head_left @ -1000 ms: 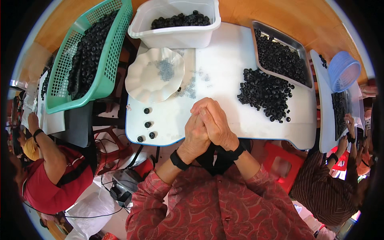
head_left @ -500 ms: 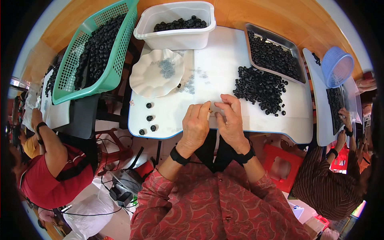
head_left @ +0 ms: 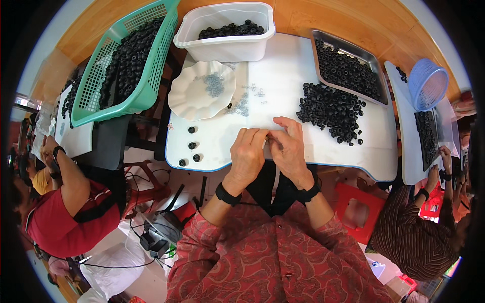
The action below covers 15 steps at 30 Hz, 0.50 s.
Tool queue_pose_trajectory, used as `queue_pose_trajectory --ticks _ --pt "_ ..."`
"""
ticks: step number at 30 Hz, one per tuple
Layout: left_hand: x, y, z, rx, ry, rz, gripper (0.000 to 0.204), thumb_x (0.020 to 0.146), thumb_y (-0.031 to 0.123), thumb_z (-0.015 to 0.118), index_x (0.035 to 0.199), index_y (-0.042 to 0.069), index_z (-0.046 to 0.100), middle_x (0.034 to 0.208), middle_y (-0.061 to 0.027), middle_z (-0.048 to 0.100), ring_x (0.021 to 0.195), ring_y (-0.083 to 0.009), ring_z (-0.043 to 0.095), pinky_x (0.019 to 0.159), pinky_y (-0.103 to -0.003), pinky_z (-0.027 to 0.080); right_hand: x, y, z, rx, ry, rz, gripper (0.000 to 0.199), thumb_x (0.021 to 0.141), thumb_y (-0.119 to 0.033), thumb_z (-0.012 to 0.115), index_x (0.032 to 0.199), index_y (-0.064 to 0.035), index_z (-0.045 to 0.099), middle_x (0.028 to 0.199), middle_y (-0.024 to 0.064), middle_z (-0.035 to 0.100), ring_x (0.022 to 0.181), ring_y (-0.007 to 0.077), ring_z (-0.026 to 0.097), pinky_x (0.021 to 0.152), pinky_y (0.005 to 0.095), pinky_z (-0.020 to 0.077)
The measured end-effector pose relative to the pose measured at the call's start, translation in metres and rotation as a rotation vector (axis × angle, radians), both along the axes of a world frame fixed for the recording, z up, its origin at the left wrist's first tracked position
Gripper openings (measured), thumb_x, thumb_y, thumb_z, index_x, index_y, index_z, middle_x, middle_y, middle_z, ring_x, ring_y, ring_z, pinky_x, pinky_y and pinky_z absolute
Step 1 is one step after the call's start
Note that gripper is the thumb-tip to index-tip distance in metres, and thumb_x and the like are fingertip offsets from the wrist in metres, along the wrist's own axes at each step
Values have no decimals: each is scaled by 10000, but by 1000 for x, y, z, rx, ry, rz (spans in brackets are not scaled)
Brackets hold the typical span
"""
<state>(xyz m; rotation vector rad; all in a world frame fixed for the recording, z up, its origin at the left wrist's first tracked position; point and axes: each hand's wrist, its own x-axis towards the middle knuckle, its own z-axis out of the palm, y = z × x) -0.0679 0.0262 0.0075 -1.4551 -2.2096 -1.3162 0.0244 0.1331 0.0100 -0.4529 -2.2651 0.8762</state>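
My left hand (head_left: 247, 155) is closed in a pinch above the front edge of the white table (head_left: 283, 65). Against its fingertips press the thumb and fingers of my right hand (head_left: 290, 151), also closed. Whatever sits between them is hidden or too small to name. Beyond my right hand lies a heap of small black ring-shaped parts (head_left: 331, 112). Several black parts (head_left: 192, 145) stand singly on the table to the left of my left hand. Farther left is a white wavy-rimmed plate (head_left: 184, 98) with tiny clear pieces (head_left: 213, 85), more of which are scattered beside it.
A white tub (head_left: 227, 49) and a metal tray (head_left: 382, 76), both with black parts, stand at the back. At far left is a green basket (head_left: 144, 96) of black parts. People work on both sides; a blue basket (head_left: 428, 86) stands at right. Below is a red stool (head_left: 371, 194).
My right hand has moved left, and its fingertips now meet those of my left hand. The view has shifted slightly. At right, a co-worker's hand has moved down.
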Motion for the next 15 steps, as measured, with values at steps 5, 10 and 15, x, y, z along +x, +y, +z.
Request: queue_pose_trajectory --ticks 5,10,15 --pt "-5 -4 0 9 -62 -15 370 707 -137 572 1039 5 656 914 -141 651 839 -336 597 729 -413 507 -3 6 3 6 -64 46 175 720 48 647 865 -32 702 1117 68 594 1034 282 523 887 388 398" --pt "-8 -6 5 -9 -91 -59 357 724 -146 562 1033 5 661 899 -147 654 824 -338 595 721 -420 503 -7 14 4 12 -102 65 118 728 50 654 807 -33 684 1036 45 605 991 258 528 865 380 390" --pt "-11 -2 6 35 -110 -84 343 702 -154 563 989 1 669 876 -145 657 812 -339 605 715 -424 509 -7 15 0 48 -80 89 110 740 56 648 798 -38 646 1007 39 609 978 255 527 846 378 380"
